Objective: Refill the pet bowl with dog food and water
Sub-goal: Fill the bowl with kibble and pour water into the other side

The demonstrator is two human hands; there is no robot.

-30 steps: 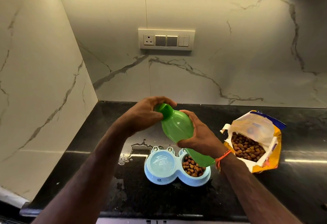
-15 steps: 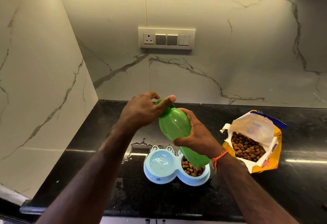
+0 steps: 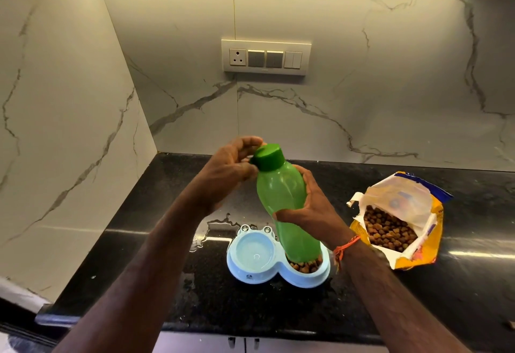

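A green bottle [image 3: 284, 202] is held nearly upright above the counter, with my right hand [image 3: 312, 207] wrapped around its middle. Its dark green cap [image 3: 267, 157] sits on the neck, and the fingertips of my left hand [image 3: 234, 166] pinch the cap's left side. Below stands a pale blue double pet bowl [image 3: 250, 274]: the left cup holds water, the right cup holds brown kibble and is partly hidden by the bottle's base. An open yellow bag of dog food [image 3: 398, 221] lies to the right, showing kibble inside.
The bowl and bag rest on a black stone counter [image 3: 278, 308] in a corner of marble walls. A puddle of water [image 3: 214, 227] lies just behind and left of the bowl. A switch and socket plate [image 3: 266, 57] is on the back wall.
The bottle has swung from tilted to nearly upright. My left hand has shifted from covering the cap to pinching its left side, so the cap now shows.
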